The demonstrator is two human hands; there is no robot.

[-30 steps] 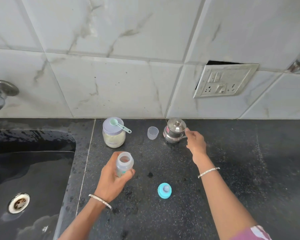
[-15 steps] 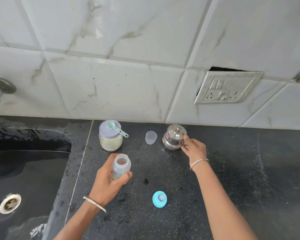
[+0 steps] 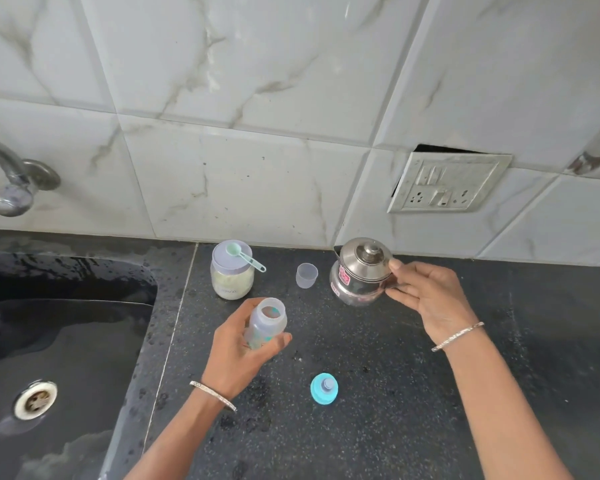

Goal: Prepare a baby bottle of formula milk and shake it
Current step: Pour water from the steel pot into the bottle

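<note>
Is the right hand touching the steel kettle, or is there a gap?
Touching. The head view shows the right hand with its thumb against the lid rim of the steel kettle and its fingers curled at the kettle's side.

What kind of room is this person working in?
Most likely a home kitchen: a dark sink with a wall tap, a speckled black counter under marble-look tiles, and a socket plate. The left hand holds a baby bottle, the right hand a steel pot.

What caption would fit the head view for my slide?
Left hand holds the open baby bottle; right hand grips the steel pot, with the powder jar and blue cap on the counter.
</note>
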